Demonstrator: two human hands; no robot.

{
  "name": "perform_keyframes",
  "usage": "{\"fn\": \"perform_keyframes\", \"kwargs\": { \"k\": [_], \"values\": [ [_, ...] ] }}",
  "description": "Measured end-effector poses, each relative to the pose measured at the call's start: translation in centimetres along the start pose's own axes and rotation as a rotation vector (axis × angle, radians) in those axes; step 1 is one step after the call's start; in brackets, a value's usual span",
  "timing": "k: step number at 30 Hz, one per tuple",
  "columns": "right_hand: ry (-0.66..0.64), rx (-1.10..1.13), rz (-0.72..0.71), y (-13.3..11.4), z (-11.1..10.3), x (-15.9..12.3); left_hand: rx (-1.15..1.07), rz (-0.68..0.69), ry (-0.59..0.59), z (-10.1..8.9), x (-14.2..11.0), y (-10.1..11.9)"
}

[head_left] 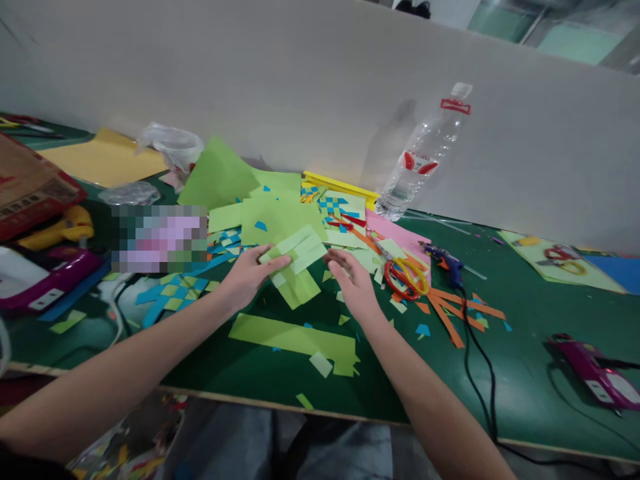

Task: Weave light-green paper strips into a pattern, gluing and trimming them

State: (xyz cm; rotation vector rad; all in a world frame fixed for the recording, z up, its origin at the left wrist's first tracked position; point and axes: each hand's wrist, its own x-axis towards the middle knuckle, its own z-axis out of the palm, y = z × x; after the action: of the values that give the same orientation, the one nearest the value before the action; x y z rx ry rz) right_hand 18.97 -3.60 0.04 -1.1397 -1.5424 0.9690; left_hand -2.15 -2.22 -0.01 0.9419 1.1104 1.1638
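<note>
Hands are both over the dark green table [525,373], working a bundle of light green paper strips [296,263]. Left hand [246,277] has its fingers pinched on the bundle's left edge; right hand [353,280] sits just right of the bundle, fingers loose and spread, not gripping anything. Red-and-yellow-handled scissors [406,275] lie further right of the bundle, and a clear plastic water bottle [425,157] stands behind them.

Dark green table [525,373] against a plain white partition wall [310,80], glazed teal panels [565,33] beyond.
</note>
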Motion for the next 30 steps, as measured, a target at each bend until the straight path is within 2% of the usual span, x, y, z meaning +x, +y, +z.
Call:
{"fn": "perform_keyframes", "kwargs": {
  "k": [3, 6, 13, 20, 30],
  "values": [
    [-0.034, 0.168, 0.145, 0.0, 0.9, 0.0, 0.129, 0.019, -0.092, 0.0, 0.0, -0.5],
    [-0.051, 0.261, 0.197, 0.1, 1.2, 0.0, 0.248, -0.013, -0.18, 0.0, -0.1, -0.7],
    [-0.089, 0.12, 0.169, 1.0, 0.9, -0.4, 0.446, -0.054, -0.326, 0.2, -0.6, 0.0],
    [-0.112, 0.071, 0.107, 0.2, 1.2, -0.9, 0.435, -0.055, -0.365, 0.2, -0.5, 0.0],
    [-0.098, 0.048, 0.079, -0.2, 1.5, -1.1, 0.393, -0.053, -0.343, 0.2, -0.5, 0.1]
  ]
}}
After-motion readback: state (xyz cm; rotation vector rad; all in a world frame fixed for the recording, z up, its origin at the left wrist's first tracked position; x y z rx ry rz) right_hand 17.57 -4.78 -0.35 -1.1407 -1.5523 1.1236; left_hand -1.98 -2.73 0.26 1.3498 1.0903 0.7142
